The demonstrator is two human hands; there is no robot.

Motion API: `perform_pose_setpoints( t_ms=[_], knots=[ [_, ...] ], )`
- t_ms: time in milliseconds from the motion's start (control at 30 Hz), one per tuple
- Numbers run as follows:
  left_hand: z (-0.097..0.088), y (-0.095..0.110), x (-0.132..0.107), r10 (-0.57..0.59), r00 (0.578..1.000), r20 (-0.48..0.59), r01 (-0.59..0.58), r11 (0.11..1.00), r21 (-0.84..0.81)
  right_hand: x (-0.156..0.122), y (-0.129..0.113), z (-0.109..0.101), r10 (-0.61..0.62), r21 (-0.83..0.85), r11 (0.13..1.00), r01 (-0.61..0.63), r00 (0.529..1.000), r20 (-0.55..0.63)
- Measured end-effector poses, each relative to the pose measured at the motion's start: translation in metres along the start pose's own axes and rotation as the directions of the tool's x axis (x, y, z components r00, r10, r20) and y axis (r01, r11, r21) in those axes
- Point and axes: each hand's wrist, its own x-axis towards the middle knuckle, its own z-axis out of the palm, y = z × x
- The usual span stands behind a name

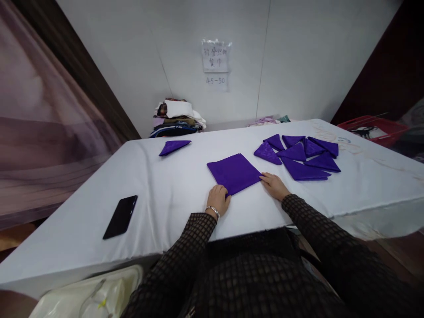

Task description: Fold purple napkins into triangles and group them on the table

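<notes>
A purple cloth napkin (235, 173), folded into a square, lies flat on the white-covered table in front of me. My left hand (218, 199), a silver bracelet at its wrist, is closed on the napkin's near corner, with the fingertips partly hidden. At the right corner, my right hand (274, 185) pinches the edge between thumb and fingers. Several purple napkins folded into triangles (293, 152) lie in an overlapping group beyond my right hand. One more folded napkin (174, 146) rests alone at the far left.
A black phone (120, 217) lies on the left part of the white tablecloth (165, 198). Stacked clothes (179, 118) stand behind the table against the wall. A red basket (374, 129) is at the far right, and a pale plastic bin (89, 296) sits below the front edge.
</notes>
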Motion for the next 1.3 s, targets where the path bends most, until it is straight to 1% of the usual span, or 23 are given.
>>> perform_pose_setpoints(
  t_ms=[167, 333, 433, 567, 700, 800, 900, 967, 1067, 1200, 1300],
  knots=[
    [-0.006, -0.002, -0.008, -0.045, 0.999, 0.021, 0.045, 0.998, 0.033, -0.006, -0.001, 0.001, -0.02, -0.03, 0.999, 0.02, 1.0, 0.006],
    [-0.011, -0.005, -0.018, -0.094, 0.995, 0.015, 0.093, 0.995, 0.047, -0.015, -0.003, 0.004, -0.051, -0.046, 0.998, 0.05, 0.999, -0.009],
    [-0.011, -0.005, -0.019, -0.075, 0.997, 0.014, 0.074, 0.996, 0.053, -0.018, -0.003, 0.006, -0.071, -0.051, 0.996, 0.07, 0.997, -0.027],
    [-0.008, -0.001, -0.011, -0.039, 0.998, 0.048, 0.035, 0.995, 0.094, -0.018, -0.002, 0.007, -0.076, -0.044, 0.996, 0.074, 0.996, -0.048],
    [-0.007, 0.0, -0.004, -0.028, 0.997, 0.073, 0.019, 0.991, 0.129, -0.017, -0.003, 0.006, -0.059, -0.024, 0.998, 0.058, 0.997, -0.041],
    [-0.011, -0.005, -0.005, -0.031, 0.998, 0.048, 0.025, 0.992, 0.126, -0.017, -0.009, 0.003, -0.05, -0.019, 0.999, 0.05, 0.999, -0.016],
    [-0.015, -0.014, -0.009, -0.031, 0.999, 0.026, 0.028, 0.992, 0.125, -0.018, -0.015, 0.0, -0.089, -0.007, 0.996, 0.089, 0.996, 0.008],
    [-0.017, -0.02, -0.011, -0.022, 0.999, 0.043, 0.016, 0.992, 0.123, -0.018, -0.017, -0.001, -0.118, -0.006, 0.993, 0.118, 0.993, 0.011],
    [-0.017, -0.023, -0.01, -0.014, 0.998, 0.068, 0.005, 0.992, 0.124, -0.015, -0.012, -0.002, -0.149, -0.013, 0.989, 0.149, 0.989, 0.01],
    [-0.016, -0.019, -0.007, -0.034, 0.995, 0.09, 0.02, 0.987, 0.156, -0.009, -0.001, -0.002, -0.177, -0.019, 0.984, 0.177, 0.984, -0.009],
    [-0.014, -0.017, -0.007, -0.025, 0.993, 0.113, 0.006, 0.986, 0.166, -0.008, 0.002, -0.001, -0.197, -0.016, 0.98, 0.196, 0.98, -0.036]
  ],
)
